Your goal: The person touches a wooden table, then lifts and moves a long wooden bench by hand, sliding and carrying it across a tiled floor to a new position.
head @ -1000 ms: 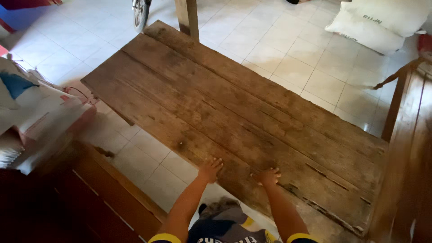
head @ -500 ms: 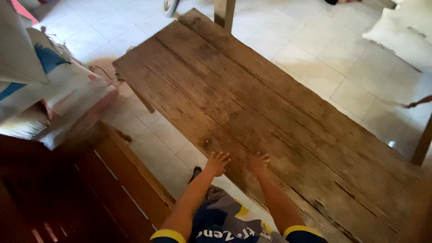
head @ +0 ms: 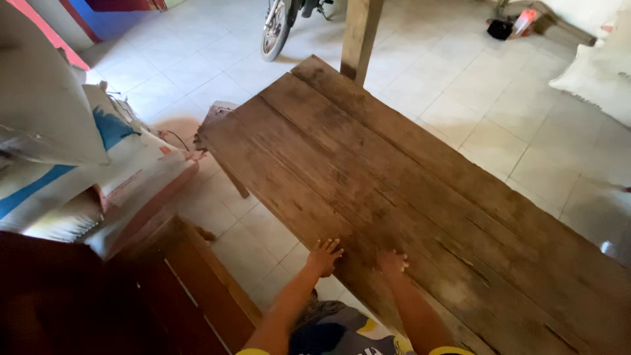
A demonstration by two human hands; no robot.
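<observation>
A long, worn table of rough brown planks (head: 420,171) runs diagonally across the head view. My left hand (head: 323,255) rests on its near edge with the fingers spread, holding nothing. My right hand (head: 392,262) lies flat on the top a little to the right, fingers apart and also empty. Both forearms reach up from the bottom of the view.
Stacked white sacks with blue markings (head: 72,164) lie at the left beside a dark wooden bench (head: 197,289). A wooden post (head: 360,36) and a motorbike wheel (head: 275,31) stand beyond the table's far end. More white sacks (head: 601,72) sit at the right on the tiled floor (head: 473,98).
My view has swung left along the table, bringing its far end and the sacks into view. Both hands have slid left along the near edge and stay flat on the wood.
</observation>
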